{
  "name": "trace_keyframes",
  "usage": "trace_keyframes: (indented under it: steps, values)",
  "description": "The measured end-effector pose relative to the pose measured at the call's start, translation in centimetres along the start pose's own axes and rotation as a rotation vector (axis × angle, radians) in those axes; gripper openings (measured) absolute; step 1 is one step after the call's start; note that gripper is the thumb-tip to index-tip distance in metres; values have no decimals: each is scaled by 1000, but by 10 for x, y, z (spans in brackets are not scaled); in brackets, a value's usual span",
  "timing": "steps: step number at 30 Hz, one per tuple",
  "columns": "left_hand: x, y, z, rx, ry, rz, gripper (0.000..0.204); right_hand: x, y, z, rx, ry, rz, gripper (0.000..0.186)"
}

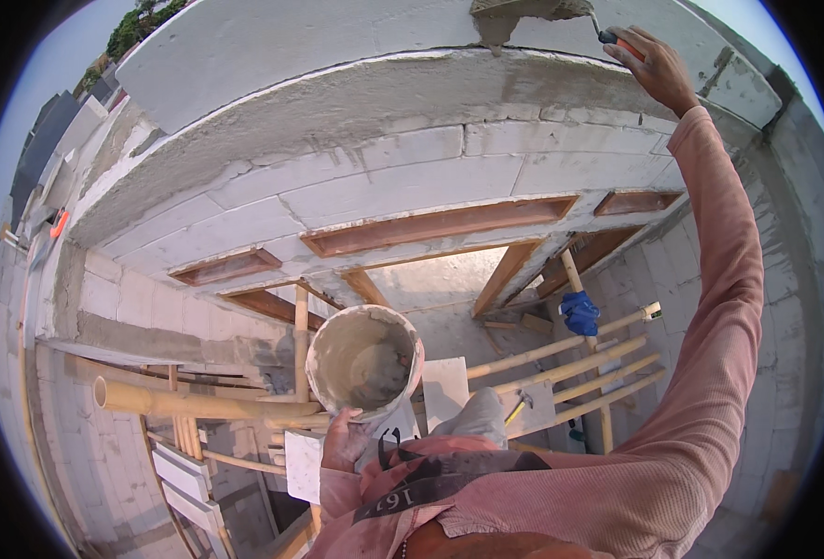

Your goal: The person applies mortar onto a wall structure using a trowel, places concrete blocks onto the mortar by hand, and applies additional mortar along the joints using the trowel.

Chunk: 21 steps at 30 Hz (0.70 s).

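Observation:
My right hand (pixel 654 67), arm stretched up to the far right, is closed round the orange and black handle of a trowel (pixel 575 9). Grey mortar (pixel 496 30) lies along the blade and hangs below it against the face of a pale block (pixel 319 56) on top of the wall. Low in the middle, a round bucket (pixel 337 340) is held before my body, its mouth facing up and wet grey mortar (pixel 386 371) inside. My left hand (pixel 343 440) grips the bucket at its lower left edge; some fingers are hidden beneath it.
Below me run several bamboo poles (pixel 570 373), with a blue cloth (pixel 579 313) tied round an upright. A hammer (pixel 519 408) lies by my leg on a pale board. Wooden frames (pixel 440 228) sit in the block wall ahead. An orange-handled tool (pixel 60 224) rests on the left wall.

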<state>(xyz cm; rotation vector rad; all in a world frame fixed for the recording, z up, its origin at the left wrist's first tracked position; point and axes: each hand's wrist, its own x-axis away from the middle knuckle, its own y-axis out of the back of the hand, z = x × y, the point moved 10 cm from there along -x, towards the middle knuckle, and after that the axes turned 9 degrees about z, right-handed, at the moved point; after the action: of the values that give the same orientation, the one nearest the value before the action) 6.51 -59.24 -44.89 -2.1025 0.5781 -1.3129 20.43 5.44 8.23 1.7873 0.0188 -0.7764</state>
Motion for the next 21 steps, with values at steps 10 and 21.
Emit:
trace_keyframes:
  steps: [10,21]
  values:
    - [0,-5,0,12,48,106,31,15,3,-18,-289,-101,-236,48]
    - [1,8,-3,36,15,36,39,9,-121,37,-1244,-369,-315,45]
